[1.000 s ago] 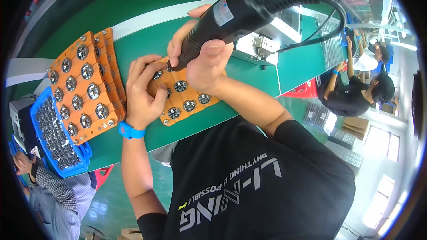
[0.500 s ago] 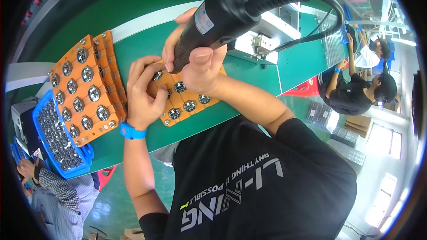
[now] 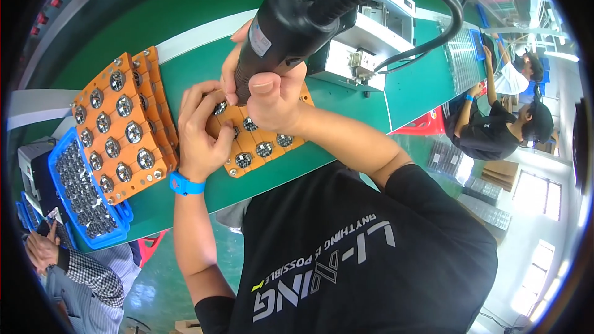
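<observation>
My right hand [image 3: 275,96] is wrapped round a black electric screwdriver [image 3: 281,28], held upright with its cord at the top. Its lower tip is hidden behind my fingers. Beneath it lies an orange fixture plate [image 3: 254,138] carrying round circuit modules [image 3: 264,149] in rows. My left hand [image 3: 201,130], with a blue wristband, grips the plate's left end. Thumb and forefinger bracket a module there, beside the screwdriver's foot; the forefinger's tip is partly covered.
Left of my hand stand stacked orange plates [image 3: 100,141] full of modules. A blue bin [image 3: 125,211] of loose small parts adjoins them. Beyond the screwdriver is a white boxy machine [image 3: 340,65]. The black cord [image 3: 459,18] loops rightward. Co-workers [image 3: 495,130] sit at right; another's hand [image 3: 42,250] shows lower left.
The screwdriver's top has tilted left and slightly down, with my right hand shifting a little the same way. My left hand has stayed nearly in place on the plate.
</observation>
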Action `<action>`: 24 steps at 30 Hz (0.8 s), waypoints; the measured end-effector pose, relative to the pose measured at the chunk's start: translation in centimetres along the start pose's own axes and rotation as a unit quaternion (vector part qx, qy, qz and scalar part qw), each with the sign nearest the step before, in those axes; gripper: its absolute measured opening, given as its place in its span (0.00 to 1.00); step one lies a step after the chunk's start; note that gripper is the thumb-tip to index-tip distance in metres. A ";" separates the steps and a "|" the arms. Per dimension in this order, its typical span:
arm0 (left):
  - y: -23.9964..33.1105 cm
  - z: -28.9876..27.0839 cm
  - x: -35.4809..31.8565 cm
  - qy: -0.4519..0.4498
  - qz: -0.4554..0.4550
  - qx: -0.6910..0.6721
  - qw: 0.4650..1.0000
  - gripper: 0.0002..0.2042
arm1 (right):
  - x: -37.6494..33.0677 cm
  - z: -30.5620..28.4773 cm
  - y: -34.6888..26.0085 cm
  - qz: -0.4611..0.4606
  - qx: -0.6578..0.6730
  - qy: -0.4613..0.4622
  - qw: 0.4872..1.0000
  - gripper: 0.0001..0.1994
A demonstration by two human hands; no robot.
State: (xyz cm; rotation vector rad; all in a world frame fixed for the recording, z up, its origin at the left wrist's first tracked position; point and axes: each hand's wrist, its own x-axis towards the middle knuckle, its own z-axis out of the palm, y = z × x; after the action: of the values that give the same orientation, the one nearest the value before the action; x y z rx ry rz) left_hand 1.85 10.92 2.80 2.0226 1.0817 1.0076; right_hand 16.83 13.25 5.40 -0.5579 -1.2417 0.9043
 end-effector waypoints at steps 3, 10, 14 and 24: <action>-0.1 0.1 -0.2 0.000 0.009 0.006 1.000 0.16 | -0.3 0.0 0.1 -0.004 0.002 0.012 1.000 0.36; -0.4 -0.2 -0.2 0.006 0.012 0.003 1.000 0.16 | 0.0 0.6 0.5 -0.003 0.013 -0.002 1.000 0.33; -0.5 -0.2 -0.3 0.001 0.012 0.009 1.000 0.16 | 0.1 0.9 1.2 0.030 0.047 -0.033 0.998 0.28; 3.1 0.3 -1.2 0.039 -0.018 0.053 0.998 0.18 | 0.8 0.3 0.3 0.077 0.043 0.016 0.996 0.20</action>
State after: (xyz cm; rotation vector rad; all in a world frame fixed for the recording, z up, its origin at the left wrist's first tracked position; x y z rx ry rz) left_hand 2.85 8.38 4.75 2.0539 1.2319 1.0376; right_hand 16.53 14.07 5.63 -0.6029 -1.1371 1.0695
